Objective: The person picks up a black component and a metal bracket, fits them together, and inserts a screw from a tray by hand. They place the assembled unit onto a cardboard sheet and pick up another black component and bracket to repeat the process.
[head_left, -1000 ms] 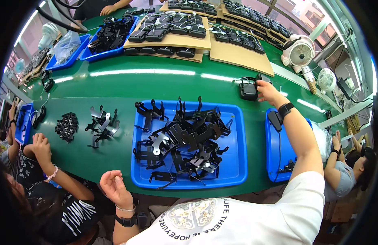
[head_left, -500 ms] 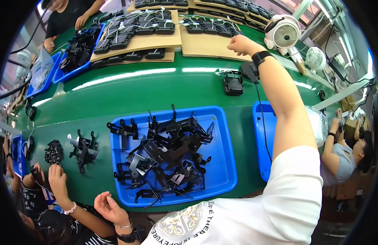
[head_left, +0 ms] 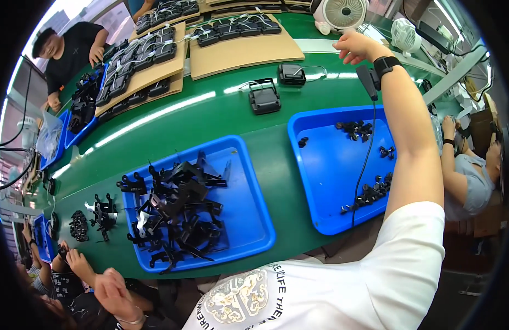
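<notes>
My right hand (head_left: 358, 48) is stretched far out over the bench, fingers loosely bent and apart, holding nothing. Its wrist wears a black strap (head_left: 386, 65) with a small black box and cable. Nearest to it are two black plastic housings: one with a thin wire (head_left: 292, 75), another with a raised frame (head_left: 264, 100). Low at the left, my left hand (head_left: 116, 294) hangs in the air, somewhat blurred, its fingers loosely raised around nothing visible. Between my arms stands a blue tray (head_left: 260, 220) heaped with black metal brackets (head_left: 183, 203).
A second blue tray (head_left: 326, 181) holds small black parts (head_left: 370, 195) under my right arm. Cardboard sheets (head_left: 238, 52) carry rows of black housings. A white fan (head_left: 342, 14) stands at the far edge. Co-workers sit at left (head_left: 73, 52) and right (head_left: 466, 176); another's hand (head_left: 78, 264) is close to mine.
The view has swung right, so the bench things sit farther left and the second tray shows more. My right hand's fingers have loosened apart. My left hand has shifted lower and left in view.
</notes>
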Tool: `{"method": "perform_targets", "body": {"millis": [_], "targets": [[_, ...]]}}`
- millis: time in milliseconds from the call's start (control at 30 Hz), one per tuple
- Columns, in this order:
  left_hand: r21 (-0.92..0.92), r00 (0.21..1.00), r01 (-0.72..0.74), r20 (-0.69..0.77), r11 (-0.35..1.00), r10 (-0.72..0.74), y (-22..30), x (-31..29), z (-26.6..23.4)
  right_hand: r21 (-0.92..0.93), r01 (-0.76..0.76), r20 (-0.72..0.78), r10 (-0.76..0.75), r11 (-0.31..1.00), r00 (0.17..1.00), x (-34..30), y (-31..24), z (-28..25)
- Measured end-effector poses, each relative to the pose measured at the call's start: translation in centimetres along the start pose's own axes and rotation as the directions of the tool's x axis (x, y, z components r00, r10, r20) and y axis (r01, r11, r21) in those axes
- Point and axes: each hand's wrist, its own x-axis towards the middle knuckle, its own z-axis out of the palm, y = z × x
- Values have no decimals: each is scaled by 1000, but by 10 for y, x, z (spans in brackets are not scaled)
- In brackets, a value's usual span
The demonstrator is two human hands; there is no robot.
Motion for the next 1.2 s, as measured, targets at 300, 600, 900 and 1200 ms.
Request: {"method": "perform_targets", "body": {"millis": [300, 600, 900, 1200], "targets": [[-4, 763, 355, 580, 935, -287, 70, 208, 188, 169, 111, -82, -98, 979, 992, 28, 16, -12], [416, 622, 607, 281, 677, -731, -92, 358, 300, 234, 50, 69, -68, 971, 995, 108, -10, 44], [568, 613, 563, 200, 601, -764, -126, 384, 338, 245, -6, 6, 5, 969, 1000, 147, -3, 76], [591, 728, 448, 194, 671, -657, -128, 379, 350, 200, -53, -3, 54, 978, 999, 179, 2, 87]]}}
